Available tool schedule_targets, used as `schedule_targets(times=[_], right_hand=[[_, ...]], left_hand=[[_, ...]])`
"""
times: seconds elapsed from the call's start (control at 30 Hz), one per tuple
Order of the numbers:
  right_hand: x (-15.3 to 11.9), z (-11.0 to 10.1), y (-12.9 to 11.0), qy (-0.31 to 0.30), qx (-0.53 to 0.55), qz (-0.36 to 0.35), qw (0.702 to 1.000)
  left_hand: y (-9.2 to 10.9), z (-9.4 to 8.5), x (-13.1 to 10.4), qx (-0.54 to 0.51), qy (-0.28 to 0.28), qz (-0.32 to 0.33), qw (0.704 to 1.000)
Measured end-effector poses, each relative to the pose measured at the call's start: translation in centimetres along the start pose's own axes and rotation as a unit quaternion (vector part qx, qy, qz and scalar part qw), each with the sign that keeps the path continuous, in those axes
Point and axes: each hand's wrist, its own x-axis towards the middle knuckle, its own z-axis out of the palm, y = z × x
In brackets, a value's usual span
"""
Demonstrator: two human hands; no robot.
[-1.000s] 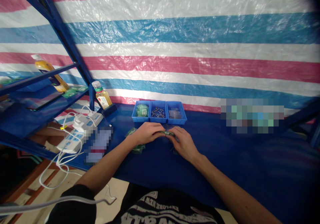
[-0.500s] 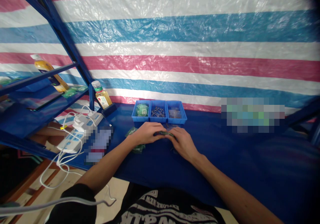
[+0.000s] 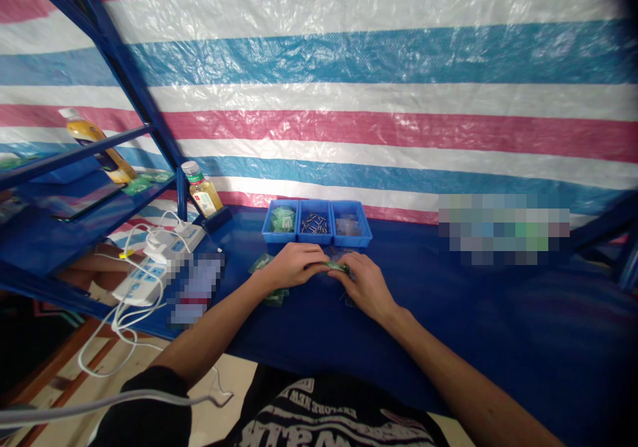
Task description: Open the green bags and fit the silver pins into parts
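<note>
Just in front of three blue bins, my left hand (image 3: 295, 265) and my right hand (image 3: 366, 282) meet over the blue table. Between their fingertips is a small green packet (image 3: 337, 266), pinched from both sides; its contents are too small to tell. The left bin (image 3: 280, 237) holds green packets, the middle bin (image 3: 314, 238) dark metal pins, and the right bin (image 3: 351, 241) clear small bags. More green packets (image 3: 276, 296) lie on the table beside and under my left forearm. Some clear pieces near my right hand are partly hidden.
A white power strip (image 3: 142, 281) with tangled cables and a blurred phone-like object (image 3: 199, 291) lie at the left. A juice bottle (image 3: 204, 194) stands by the blue frame (image 3: 149, 111). A pixelated item (image 3: 503, 228) is at the back right. Another person's arm shows behind the frame.
The green packet between my fingertips has tilted and shifted slightly to the right, showing more of its surface. Both hands have hardly moved.
</note>
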Motion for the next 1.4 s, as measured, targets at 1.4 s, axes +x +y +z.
schedule_targets(times=[1.4], right_hand=[[-0.3, -0.6, -0.6, 0.060, 0.111, 0.004, 0.992]], left_hand=[[-0.1, -0.3, 0.4, -0.165, 0.110, -0.140, 0.970]])
